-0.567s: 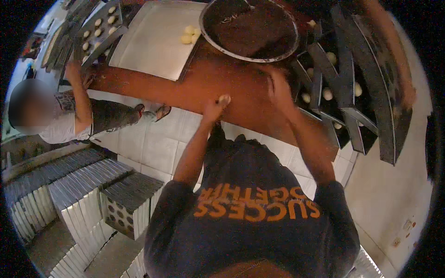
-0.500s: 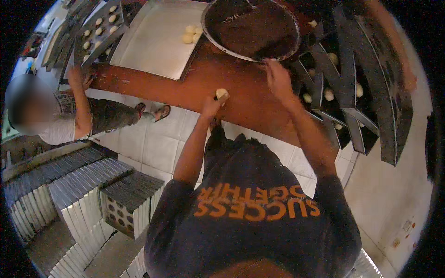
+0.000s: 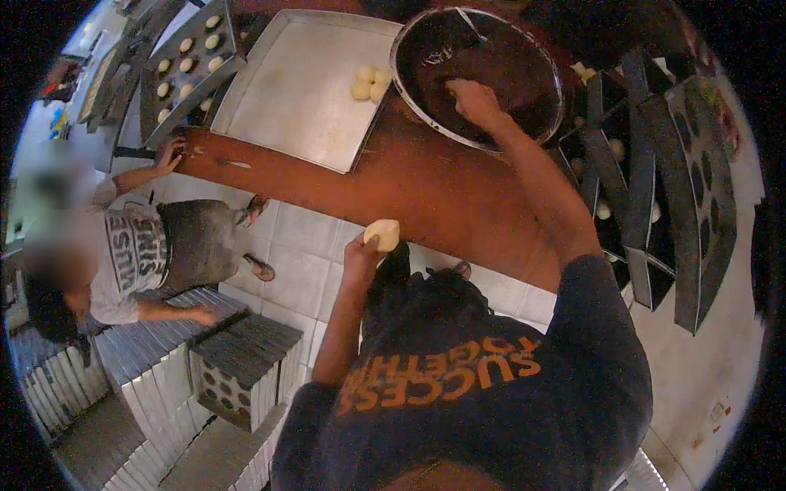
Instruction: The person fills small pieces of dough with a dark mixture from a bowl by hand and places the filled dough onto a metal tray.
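In my left hand [image 3: 360,260], a flattened piece of pale dough [image 3: 383,234] is gripped between thumb and fingers, just off the table's near edge. My right hand [image 3: 476,103] reaches over the rim of a large round pan [image 3: 444,134]. Its fingers are closed together at the dark brown filling [image 3: 501,92] inside; whatever they hold is hidden. A light-coloured tool handle [image 3: 471,23] lies against the far side of that pan. Left of it, several dough balls [image 3: 371,85] sit in the right corner of a shallow metal tray [image 3: 286,86].
Trays with dough balls [image 3: 187,64] stand at the far left, and dark stacked trays [image 3: 647,176] at the right. The reddish-brown table [image 3: 426,176] runs between. At left, another person [image 3: 139,245] has one hand on the table edge, the other by stacked baking pans [image 3: 172,327].
My right hand has gone from the pan's near rim into its filling. The left hand has drawn the dough back toward me. The other person has turned toward the stacked pans.
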`<state>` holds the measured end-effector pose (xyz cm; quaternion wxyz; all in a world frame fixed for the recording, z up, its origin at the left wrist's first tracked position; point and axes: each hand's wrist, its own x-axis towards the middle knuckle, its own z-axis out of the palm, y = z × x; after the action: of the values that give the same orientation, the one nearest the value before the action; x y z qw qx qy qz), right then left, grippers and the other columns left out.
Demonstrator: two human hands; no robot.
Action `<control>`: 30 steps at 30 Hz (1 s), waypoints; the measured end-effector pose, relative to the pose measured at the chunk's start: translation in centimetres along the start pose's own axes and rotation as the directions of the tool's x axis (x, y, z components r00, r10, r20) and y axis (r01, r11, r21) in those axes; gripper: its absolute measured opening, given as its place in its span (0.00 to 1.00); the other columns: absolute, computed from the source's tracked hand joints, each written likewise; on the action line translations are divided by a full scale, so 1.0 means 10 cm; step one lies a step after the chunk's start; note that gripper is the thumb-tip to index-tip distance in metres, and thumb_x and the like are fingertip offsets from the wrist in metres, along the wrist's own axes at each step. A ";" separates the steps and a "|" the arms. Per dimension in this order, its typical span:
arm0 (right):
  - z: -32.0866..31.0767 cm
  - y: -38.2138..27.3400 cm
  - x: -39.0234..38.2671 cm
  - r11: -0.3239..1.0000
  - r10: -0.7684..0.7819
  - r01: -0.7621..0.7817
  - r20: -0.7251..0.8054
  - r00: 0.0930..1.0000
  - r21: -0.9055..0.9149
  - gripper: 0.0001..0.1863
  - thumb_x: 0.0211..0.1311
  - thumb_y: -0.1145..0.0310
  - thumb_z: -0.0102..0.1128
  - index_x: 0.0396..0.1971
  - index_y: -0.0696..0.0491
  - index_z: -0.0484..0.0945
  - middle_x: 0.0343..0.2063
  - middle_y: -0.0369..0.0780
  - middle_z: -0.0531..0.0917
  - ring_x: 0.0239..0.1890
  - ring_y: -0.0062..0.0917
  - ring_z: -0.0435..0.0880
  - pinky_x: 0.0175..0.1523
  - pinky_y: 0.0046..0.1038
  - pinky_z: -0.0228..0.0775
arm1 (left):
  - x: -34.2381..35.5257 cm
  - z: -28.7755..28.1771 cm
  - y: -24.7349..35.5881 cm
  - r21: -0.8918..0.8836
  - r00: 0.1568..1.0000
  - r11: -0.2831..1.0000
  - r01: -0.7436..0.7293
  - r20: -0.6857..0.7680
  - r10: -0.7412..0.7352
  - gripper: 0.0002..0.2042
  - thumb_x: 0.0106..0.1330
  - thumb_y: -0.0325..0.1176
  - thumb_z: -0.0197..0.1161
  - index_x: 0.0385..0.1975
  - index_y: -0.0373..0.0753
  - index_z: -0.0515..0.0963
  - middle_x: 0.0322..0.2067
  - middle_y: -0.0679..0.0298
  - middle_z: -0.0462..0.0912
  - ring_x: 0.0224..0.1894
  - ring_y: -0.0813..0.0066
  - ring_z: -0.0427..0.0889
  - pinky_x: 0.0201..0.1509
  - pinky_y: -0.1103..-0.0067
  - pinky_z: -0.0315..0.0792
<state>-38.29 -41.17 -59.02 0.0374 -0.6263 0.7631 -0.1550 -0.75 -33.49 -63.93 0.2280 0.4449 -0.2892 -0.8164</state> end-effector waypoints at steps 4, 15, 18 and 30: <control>-0.19 0.10 -0.13 0.999 0.046 -0.050 0.194 0.980 0.019 0.12 0.47 0.74 0.50 0.35 0.56 0.75 0.32 0.48 0.78 0.38 0.42 0.76 0.41 0.37 0.68 | 0.29 0.18 0.22 0.065 0.995 0.997 -0.031 0.102 0.024 0.14 0.61 0.31 0.52 0.43 0.28 0.69 0.40 0.58 0.74 0.42 0.69 0.75 0.45 0.76 0.70; -0.87 -0.46 -1.71 0.952 0.146 -0.029 -0.367 0.919 0.304 0.09 0.48 0.78 0.52 0.31 0.59 0.76 0.24 0.46 0.76 0.28 0.37 0.76 0.34 0.28 0.68 | 0.42 1.78 0.38 -0.189 0.936 0.981 0.044 0.351 0.026 0.16 0.64 0.33 0.48 0.46 0.28 0.64 0.45 0.55 0.70 0.46 0.64 0.72 0.50 0.67 0.69; -0.86 -0.49 -2.05 0.895 0.308 -0.168 -0.300 0.903 0.414 0.18 0.38 0.77 0.54 0.36 0.58 0.75 0.38 0.48 0.77 0.41 0.43 0.75 0.48 0.33 0.68 | 0.38 2.19 0.16 -0.273 0.936 0.960 0.064 0.349 0.037 0.16 0.64 0.34 0.47 0.46 0.28 0.64 0.44 0.55 0.70 0.46 0.63 0.72 0.50 0.67 0.69; 0.42 0.13 -2.72 0.890 0.456 -0.456 0.016 0.890 0.026 0.14 0.42 0.71 0.57 0.33 0.58 0.76 0.31 0.49 0.77 0.35 0.42 0.76 0.41 0.36 0.68 | 0.69 1.79 0.09 -0.397 0.990 0.918 -0.014 0.121 0.068 0.17 0.63 0.37 0.48 0.46 0.32 0.64 0.45 0.56 0.70 0.46 0.64 0.73 0.49 0.71 0.71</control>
<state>-32.68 -15.47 -67.12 0.0855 -0.4300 0.8861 -0.1501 -19.43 -33.67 -59.62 0.3107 0.3281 -0.1422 -0.8807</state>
